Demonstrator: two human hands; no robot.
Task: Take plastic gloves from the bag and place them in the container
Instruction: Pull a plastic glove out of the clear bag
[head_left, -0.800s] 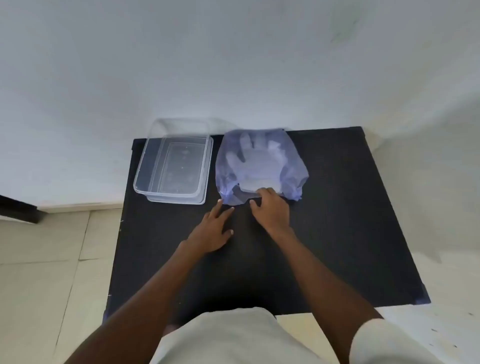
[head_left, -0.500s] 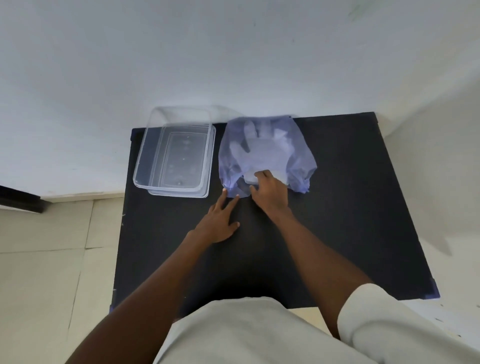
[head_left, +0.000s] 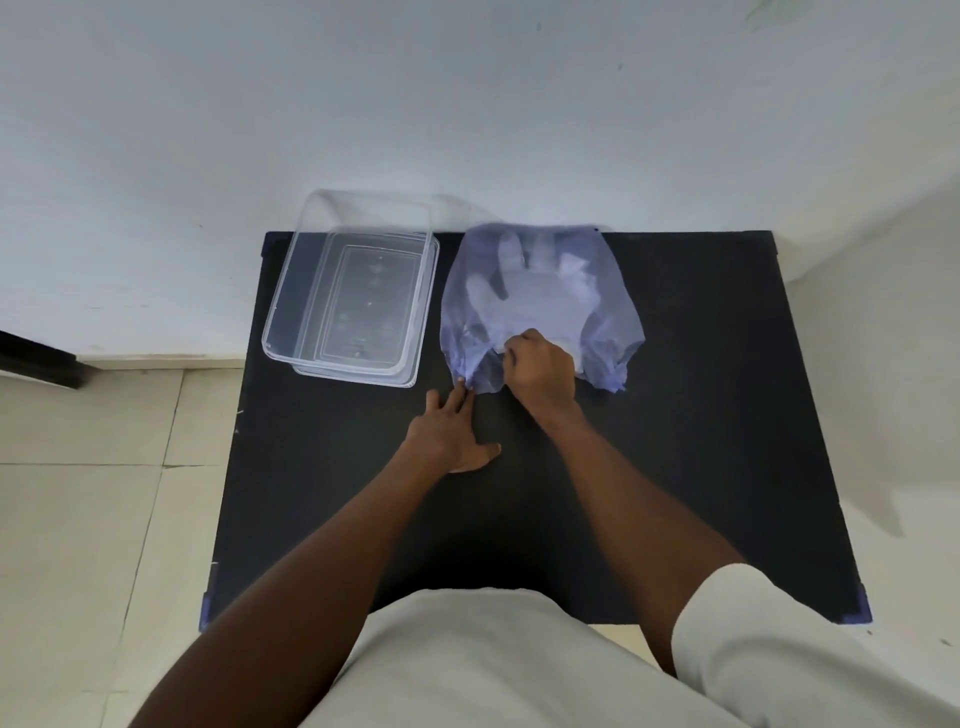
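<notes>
The right hand (head_left: 540, 371) is pushing deeper into the mouth of the bag (head_left: 540, 306) than a moment ago, its fingers now closing on the gloves (head_left: 535, 296) still inside, so the first pull looks near. The left hand (head_left: 452, 434) is lying flat with fingers spread, pinning the bag's edge to the table (head_left: 701, 415). The empty container (head_left: 353, 301) is waiting just beside the bag, nothing between.

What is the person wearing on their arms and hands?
Nothing on the hands: the left hand and right hand are bare, no rings or watch. The forearms are bare too. A short off-white sleeve covers the right upper arm.
</notes>
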